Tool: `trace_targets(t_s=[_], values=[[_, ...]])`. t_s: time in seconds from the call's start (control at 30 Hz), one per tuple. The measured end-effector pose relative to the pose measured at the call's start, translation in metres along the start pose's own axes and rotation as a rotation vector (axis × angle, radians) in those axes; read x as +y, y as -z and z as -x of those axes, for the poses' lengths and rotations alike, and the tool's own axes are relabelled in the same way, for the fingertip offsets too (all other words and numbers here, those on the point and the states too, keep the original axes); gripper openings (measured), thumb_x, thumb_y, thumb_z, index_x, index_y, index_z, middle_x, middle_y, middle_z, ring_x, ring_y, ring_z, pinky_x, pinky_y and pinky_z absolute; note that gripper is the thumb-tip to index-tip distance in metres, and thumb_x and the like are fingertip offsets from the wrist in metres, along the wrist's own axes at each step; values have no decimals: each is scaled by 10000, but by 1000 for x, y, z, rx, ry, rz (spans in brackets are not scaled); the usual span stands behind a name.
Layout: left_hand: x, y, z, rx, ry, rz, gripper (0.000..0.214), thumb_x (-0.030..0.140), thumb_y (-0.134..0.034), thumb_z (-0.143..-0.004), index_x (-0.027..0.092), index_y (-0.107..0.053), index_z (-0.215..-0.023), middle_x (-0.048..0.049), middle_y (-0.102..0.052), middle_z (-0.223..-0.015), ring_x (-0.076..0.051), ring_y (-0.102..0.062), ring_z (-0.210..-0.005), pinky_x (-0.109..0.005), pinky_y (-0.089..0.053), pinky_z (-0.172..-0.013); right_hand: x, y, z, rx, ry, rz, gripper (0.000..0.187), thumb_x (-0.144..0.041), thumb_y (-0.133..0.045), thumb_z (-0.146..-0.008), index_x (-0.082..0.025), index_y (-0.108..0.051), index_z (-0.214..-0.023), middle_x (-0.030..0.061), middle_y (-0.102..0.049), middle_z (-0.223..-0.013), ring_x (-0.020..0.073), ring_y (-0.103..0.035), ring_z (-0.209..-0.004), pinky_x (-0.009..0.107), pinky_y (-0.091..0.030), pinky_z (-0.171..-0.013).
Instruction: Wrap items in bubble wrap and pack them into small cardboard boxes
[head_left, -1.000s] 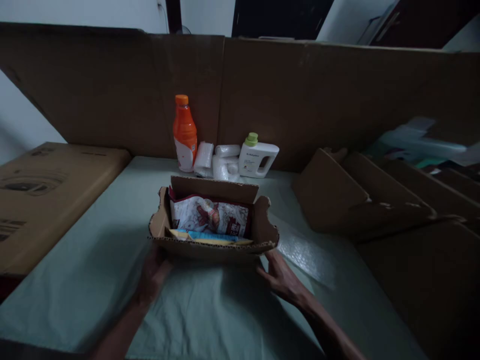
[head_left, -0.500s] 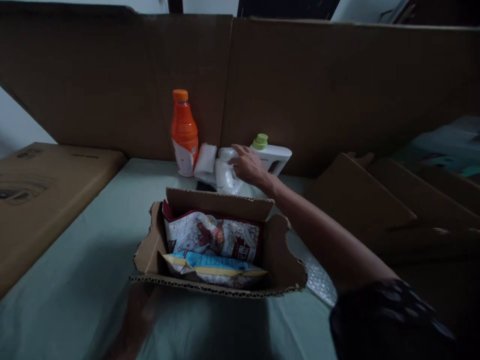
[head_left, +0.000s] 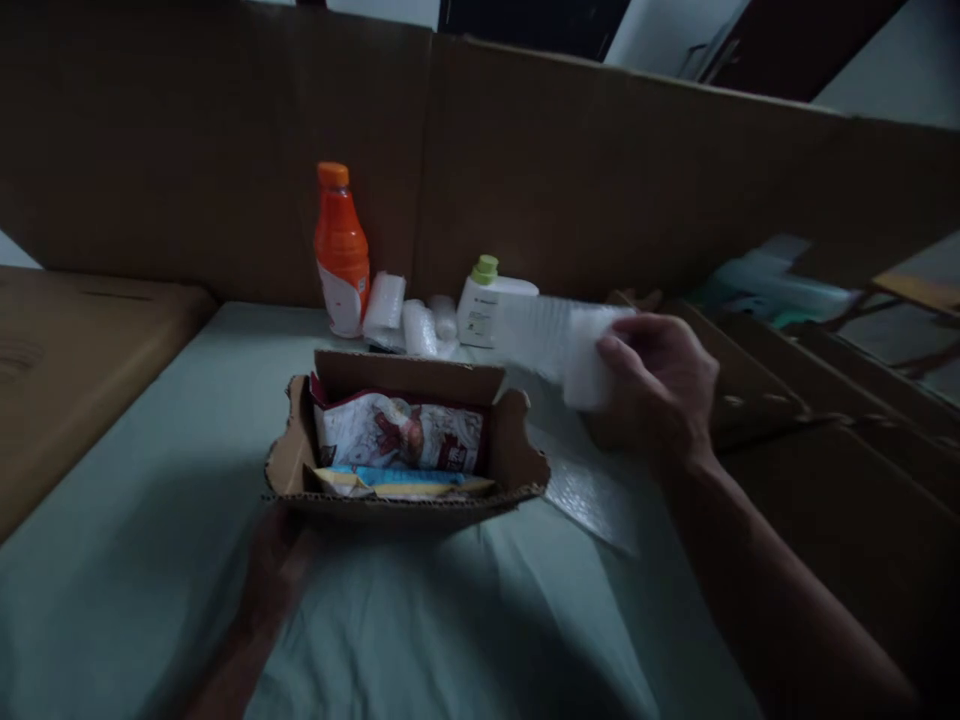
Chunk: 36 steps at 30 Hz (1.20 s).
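Observation:
My right hand is closed on a strip of bubble wrap, pinched between thumb and fingers, its loose end trailing left before the white bottle. My left hand is at the front left corner of an open cardboard box, its fingertips hidden under the front edge; it appears to grip the box. Inside the box stand a red and white printed food packet and a blue and yellow packet. Behind the box are more bubble wrap rolls.
An orange bottle and a white bottle with a green cap stand against the tall cardboard panel. A flat carton lies at left. Flat bubble wrap lies right of the box; open cartons stand farther right.
My right hand has lifted a strip of bubble wrap from beside the white bottle and carried it right, toward me. My left hand stays at the box's front left corner. The view has shifted right.

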<state>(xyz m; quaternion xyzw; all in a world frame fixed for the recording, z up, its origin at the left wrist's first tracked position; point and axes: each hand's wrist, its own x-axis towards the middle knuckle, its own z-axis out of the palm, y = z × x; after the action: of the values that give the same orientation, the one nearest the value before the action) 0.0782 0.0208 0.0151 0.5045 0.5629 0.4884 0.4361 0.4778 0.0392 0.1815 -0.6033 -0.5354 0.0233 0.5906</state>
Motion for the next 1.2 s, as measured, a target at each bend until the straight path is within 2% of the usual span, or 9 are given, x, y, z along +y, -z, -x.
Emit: trace_targets(t_s=[0.13,0.23,0.37,0.5,0.6,0.77,0.93,1.1,1.2], values=[[7,-2,1,-10,6,24,440,377,-700,-599,175,-687,-990,-58,-710,-939,-322,-654,-1029,-404,-533,-931,-2,71,82,26,-425,-169,321,-404,-839,-685,-248,-616,-855,2,-613,-813,130,-526,-622,254,-403,-527],[4,-1,0,-12,10,27,469,381,-727,-604,174,-680,-1023,-47,-702,-958,-299,-637,-1020,-391,-511,-945,-5,85,132,-74,-682,-257,359,-418,-837,-663,-246,-580,-847,-23,-583,-733,115,-483,-535,235,-374,-468],[0,-2,-2,15,-7,42,516,385,-752,-579,166,-667,-1039,-45,-699,-965,-287,-629,-1005,-385,-512,-940,-6,53,181,-242,-857,-423,379,-457,-815,-694,-236,-584,-896,-23,-603,-732,120,-522,-538,232,-407,-477],[-1,-4,-2,21,-73,10,486,376,-729,-586,165,-657,-1017,-38,-687,-944,-278,-631,-992,-380,-504,-943,-12,9,201,-603,-592,-373,355,-455,-776,-764,-226,-689,-1020,48,-707,-1002,192,-663,-860,299,-534,-709],[-1,-4,-1,13,-92,-23,513,369,-719,-598,156,-645,-1059,-52,-689,-991,-293,-632,-1042,-378,-498,-952,-16,6,194,-707,-346,-236,336,-402,-700,-862,-251,-712,-1161,82,-673,-1249,217,-664,-1052,337,-544,-833],[-2,-3,-1,22,-75,-48,553,393,-729,-587,140,-638,-1071,-64,-676,-997,-306,-624,-1044,-401,-488,-959,16,36,148,-488,-182,185,295,-332,-592,-929,-232,-697,-1186,104,-688,-1225,225,-683,-1001,366,-546,-845],[-6,-5,-2,51,-95,-70,531,413,-733,-589,161,-650,-1048,-55,-684,-971,-306,-633,-1017,-415,-498,-943,70,36,106,-567,-279,798,464,-292,-710,-811,-145,-663,-1248,180,-697,-1230,319,-633,-1137,388,-490,-907],[-7,-5,0,26,-101,-59,483,396,-727,-613,160,-657,-1028,-57,-690,-948,-302,-644,-994,-399,-514,-906,84,29,88,-658,-269,770,85,-254,-673,-785,-194,-717,-826,76,-711,-768,219,-638,-724,297,-414,-630],[-8,-5,1,56,-100,-72,472,397,-738,-620,165,-658,-1023,-55,-692,-946,-303,-649,-1003,-394,-521,-908,80,25,63,-597,-229,703,141,-316,-622,-831,-194,-694,-830,52,-679,-749,197,-604,-688,292,-385,-605]])
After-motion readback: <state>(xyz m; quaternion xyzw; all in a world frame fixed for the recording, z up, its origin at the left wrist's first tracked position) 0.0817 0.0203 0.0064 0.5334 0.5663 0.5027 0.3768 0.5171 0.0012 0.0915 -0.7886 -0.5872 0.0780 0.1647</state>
